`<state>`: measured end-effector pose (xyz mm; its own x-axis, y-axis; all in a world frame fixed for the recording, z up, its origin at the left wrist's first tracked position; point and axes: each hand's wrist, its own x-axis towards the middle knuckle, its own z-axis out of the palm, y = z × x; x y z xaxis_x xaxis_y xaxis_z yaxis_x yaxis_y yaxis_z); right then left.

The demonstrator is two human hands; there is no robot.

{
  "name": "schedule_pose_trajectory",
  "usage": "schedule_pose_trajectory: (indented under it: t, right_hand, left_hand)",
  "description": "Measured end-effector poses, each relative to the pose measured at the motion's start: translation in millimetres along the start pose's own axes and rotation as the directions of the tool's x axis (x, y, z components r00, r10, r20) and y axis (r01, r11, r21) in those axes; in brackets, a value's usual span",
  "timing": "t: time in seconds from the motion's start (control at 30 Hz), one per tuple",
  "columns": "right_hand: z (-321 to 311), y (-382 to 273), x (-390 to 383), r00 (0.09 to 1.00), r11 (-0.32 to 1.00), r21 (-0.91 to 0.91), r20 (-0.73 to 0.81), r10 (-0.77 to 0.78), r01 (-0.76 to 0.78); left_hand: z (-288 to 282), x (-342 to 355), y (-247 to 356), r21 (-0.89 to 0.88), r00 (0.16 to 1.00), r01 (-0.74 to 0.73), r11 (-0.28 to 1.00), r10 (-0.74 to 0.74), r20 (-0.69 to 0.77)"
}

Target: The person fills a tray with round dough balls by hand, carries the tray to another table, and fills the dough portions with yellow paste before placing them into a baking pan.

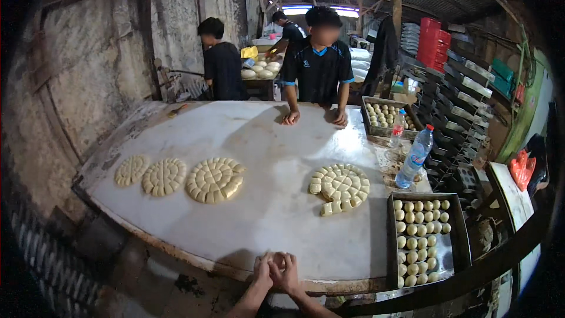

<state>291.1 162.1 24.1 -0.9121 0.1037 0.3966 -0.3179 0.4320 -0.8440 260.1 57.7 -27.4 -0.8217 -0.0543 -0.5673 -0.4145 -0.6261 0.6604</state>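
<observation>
Head view: left hand (263, 269) and right hand (286, 274) together over near edge of table (271, 215); contents, if any, hidden. Cut dough (215, 181) on table; trays (445, 257), bottles (414, 160) along its right.

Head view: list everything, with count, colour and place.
Table: 1, whitish top, centre.
Scored dough rounds: 4, cream, three left, one right of centre.
Metal trays: 2, dark, right, near and far.
Dough balls: dozens, cream, in both trays.
Large bottle: 1, clear, red cap, between trays.
Small bottle: 1, clear, blue cap, beside far tray.
Dough mounds: several, cream, back centre.
Co-workers: 3, dark shirts, beyond table.
Crates: several, red, back right.
Stacked metal tins: many, dark, right.
Plastic bag: 1, red, far right.
Left hand, right hand: 2, bare, together, near edge.
</observation>
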Motion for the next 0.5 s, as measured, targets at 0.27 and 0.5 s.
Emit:
schedule_pose_trajectory:
  t: [0.27, 0.5]
  right_hand:
    - [29, -43, 0, 0.802, 0.942, 0.219, 0.592, 0.078, -0.253]
    - [6, 39, 31, 0.97, 0.784, -0.61, 0.238, 0.047, 0.112]
  left_hand:
    - [-107, 57, 85, -0.029, 0.939, -0.148, 0.989, 0.131, -0.318]
    - [-133, 28, 247, 0.946, 0.829, -0.315, -0.076, 0.463, 0.313]
